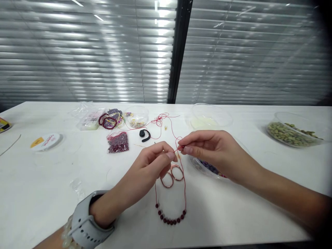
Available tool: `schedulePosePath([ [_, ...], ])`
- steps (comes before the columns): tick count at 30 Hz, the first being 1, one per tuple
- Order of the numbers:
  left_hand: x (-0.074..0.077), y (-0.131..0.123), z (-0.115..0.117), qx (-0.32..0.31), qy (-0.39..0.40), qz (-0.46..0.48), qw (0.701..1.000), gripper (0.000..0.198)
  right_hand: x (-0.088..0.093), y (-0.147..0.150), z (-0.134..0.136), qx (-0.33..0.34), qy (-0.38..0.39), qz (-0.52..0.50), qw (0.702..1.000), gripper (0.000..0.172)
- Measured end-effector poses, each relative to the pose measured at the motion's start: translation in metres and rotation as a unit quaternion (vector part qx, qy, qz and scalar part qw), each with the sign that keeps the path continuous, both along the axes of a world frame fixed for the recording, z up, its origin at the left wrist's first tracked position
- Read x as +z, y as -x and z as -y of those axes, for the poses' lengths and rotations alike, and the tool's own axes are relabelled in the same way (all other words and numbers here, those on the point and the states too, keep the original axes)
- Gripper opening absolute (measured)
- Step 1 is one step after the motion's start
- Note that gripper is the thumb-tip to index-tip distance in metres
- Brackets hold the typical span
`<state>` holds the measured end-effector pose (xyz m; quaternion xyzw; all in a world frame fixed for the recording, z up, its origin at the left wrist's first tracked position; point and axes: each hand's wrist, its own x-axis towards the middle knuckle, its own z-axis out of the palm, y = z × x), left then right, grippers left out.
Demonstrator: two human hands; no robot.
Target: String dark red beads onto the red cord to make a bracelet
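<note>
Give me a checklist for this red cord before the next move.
Right hand pinching the red cord: ok.
Left hand gripping the cord end: cannot tell, fingertips hide it.
Dark red beads gathered at the bottom of the loop: ok.
Copper rings threaded on the cord: cannot tell.
Far end of the cord lying free: not ok, looks snarled.
Bag of beads close by: ok.

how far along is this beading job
Done: a short row of dark red beads sits at the bottom of the red cord loop. In hand: the right hand pinches the cord, with the left hand close beside it. Left: most of the loop is bare, and a bag of beads lies nearby.
</note>
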<state>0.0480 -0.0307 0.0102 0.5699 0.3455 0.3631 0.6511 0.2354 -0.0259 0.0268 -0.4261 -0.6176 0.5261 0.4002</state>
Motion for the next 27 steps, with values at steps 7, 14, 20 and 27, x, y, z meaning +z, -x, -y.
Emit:
schedulePosePath([
  [7, 0.0015, 0.0001, 0.0001, 0.004, -0.01, -0.026, 1.0, 0.022, -0.0014, -0.0047, -0.0058, 0.004, 0.079, -0.032, 0.996, 0.011],
  [14, 0.0021, -0.001, -0.0005, 0.003, -0.016, -0.029, 0.999, 0.021, -0.002, -0.0051, -0.0062, 0.02, 0.085, -0.05, 0.995, 0.012],
  [20, 0.003, -0.0021, 0.0006, 0.003, -0.008, -0.027, 1.0, 0.021, -0.0017, -0.0053, -0.0077, 0.024, 0.09, -0.054, 0.994, 0.011],
  [27, 0.0033, -0.0018, 0.0, 0.008, -0.011, -0.044, 0.999, 0.021, -0.001, -0.005, -0.0067, 0.006, 0.084, -0.021, 0.996, 0.014],
])
